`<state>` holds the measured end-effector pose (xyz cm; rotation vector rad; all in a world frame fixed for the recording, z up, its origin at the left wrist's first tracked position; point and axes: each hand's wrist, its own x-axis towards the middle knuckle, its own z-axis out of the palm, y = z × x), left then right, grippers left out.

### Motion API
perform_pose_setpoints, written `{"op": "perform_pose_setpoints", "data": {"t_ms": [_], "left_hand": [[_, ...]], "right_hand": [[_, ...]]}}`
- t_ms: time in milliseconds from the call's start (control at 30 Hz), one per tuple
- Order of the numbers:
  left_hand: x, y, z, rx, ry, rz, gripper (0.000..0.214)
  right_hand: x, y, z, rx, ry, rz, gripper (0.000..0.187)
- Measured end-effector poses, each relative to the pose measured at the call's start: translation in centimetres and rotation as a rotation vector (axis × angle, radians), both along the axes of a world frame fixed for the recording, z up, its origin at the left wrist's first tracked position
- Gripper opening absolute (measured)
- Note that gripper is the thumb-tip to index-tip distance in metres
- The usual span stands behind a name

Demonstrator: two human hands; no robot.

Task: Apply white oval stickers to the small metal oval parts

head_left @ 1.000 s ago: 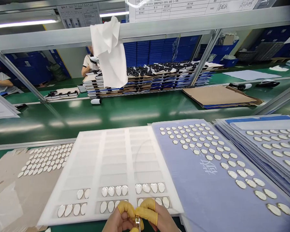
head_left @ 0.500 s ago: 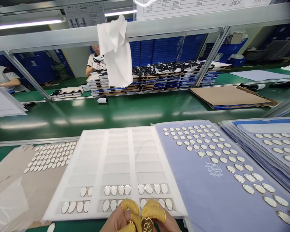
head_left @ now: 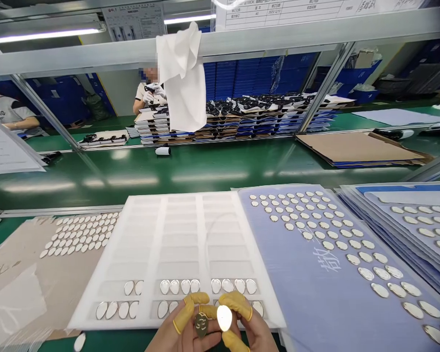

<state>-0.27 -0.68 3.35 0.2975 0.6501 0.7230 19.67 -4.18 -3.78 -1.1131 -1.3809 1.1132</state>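
Observation:
Both my hands wear yellow finger cots and meet over the near edge of the white foam tray (head_left: 176,326). My left hand (head_left: 185,325) is closed around a dark gold pointed-oval metal badge (head_left: 201,324) with a cut or engraved pattern. Between thumb and fingers, my right hand (head_left: 247,320) grips a bright oval badge (head_left: 224,318), its blank, shiny face towards me. Two rows of similar oval badges (head_left: 185,286) lie in the tray's nearest slots; my fingers cover some of them.
Rows of ovals lie on brown cardboard (head_left: 18,288) at left and on a bluish sheet (head_left: 297,283) at right. One loose oval (head_left: 79,342) lies beside the tray. A white cloth (head_left: 185,78) hangs from the metal rail. Two people work behind the frame.
The badge in my right hand has turned from its gold, lettered face to its bright, blank face. A patterned badge now shows in my left hand. The view has shifted slightly.

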Motion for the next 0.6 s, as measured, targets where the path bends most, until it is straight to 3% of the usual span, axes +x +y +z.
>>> {"op": "perform_pose_setpoints", "data": {"t_ms": [333,600], "left_hand": [[-0.5,-0.1,-0.1,0.036,-0.157,0.014,0.044],[-1.3,-0.2,-0.4,-0.020,-0.040,0.041,0.047]], "right_hand": [[-0.5,1.0,1.1,0.133,-0.068,0.017,0.032],[-1.1,0.9,1.7,0.150,-0.086,-0.047,0.034]]}}
